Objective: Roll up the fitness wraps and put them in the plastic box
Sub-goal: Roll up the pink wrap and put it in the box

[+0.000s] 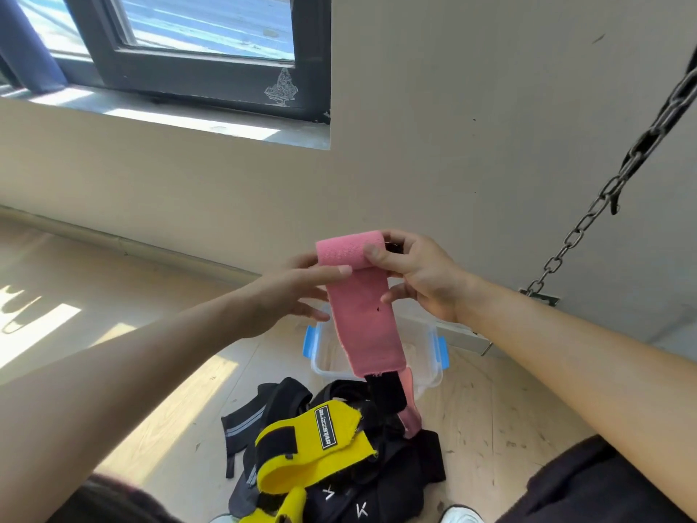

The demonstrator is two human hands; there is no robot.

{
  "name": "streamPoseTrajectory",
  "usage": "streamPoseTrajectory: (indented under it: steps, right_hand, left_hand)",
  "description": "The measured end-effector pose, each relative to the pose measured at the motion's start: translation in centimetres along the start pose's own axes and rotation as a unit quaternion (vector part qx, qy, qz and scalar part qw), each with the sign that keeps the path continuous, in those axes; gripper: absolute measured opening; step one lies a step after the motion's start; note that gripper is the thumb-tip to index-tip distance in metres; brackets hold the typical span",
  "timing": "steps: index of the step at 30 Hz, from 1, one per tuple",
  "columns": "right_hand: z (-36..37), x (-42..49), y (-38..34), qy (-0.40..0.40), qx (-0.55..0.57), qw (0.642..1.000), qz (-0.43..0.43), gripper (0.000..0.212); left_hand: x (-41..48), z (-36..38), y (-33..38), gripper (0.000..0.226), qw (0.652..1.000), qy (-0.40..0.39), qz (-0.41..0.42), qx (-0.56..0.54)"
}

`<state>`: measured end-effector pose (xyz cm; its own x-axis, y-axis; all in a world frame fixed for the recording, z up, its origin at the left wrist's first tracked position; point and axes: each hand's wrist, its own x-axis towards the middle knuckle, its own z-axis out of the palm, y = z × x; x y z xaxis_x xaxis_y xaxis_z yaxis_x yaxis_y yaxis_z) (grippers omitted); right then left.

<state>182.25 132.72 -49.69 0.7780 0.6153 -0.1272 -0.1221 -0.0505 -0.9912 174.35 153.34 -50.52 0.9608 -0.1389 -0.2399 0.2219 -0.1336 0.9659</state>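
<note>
A pink fitness wrap hangs in the air in front of me, its top end wound into a small roll. My right hand grips that roll, thumb on its front and fingers behind. My left hand touches the roll's left end with straight fingers. The wrap's black strap end dangles onto the pile below. Behind it on the floor stands a clear plastic box with blue clips; nothing shows inside it. A yellow wrap and several black wraps lie heaped on the floor between my knees.
A beige wall rises just behind the box, with a dark-framed window at the upper left. A metal chain slants down to a wall anchor at the right. Wooden floor surrounds the pile. My knees frame the bottom corners.
</note>
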Motion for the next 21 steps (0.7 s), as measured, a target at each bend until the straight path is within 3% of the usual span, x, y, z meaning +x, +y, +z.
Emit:
streamPoseTrajectory:
  steps: [3, 7, 14, 17, 21]
  right_hand:
    - [0.0, 0.0, 0.1, 0.011, 0.016, 1.000, -0.022, 0.022]
    - [0.1, 0.2, 0.3, 0.008, 0.021, 0.999, -0.040, 0.027]
    - [-0.1, 0.2, -0.1, -0.021, 0.020, 1.000, -0.007, 0.043]
    - [-0.2, 0.0, -0.7, -0.036, -0.024, 0.999, 0.023, 0.036]
    - [0.3, -0.5, -0.6, -0.046, -0.082, 0.993, 0.069, 0.061]
  left_hand:
    - [-0.1, 0.3, 0.1, 0.061, 0.998, -0.032, -0.041, -0.030]
    - [0.2, 0.5, 0.7, 0.066, 0.997, 0.047, -0.048, -0.028]
    - [-0.1, 0.0, 1.4, 0.035, 0.997, 0.073, 0.000, 0.017]
    - [-0.3, -0.3, 1.5, 0.038, 0.997, 0.064, 0.016, 0.028]
    - [-0.4, 0.0, 1.5, 0.032, 0.994, 0.080, 0.060, 0.036]
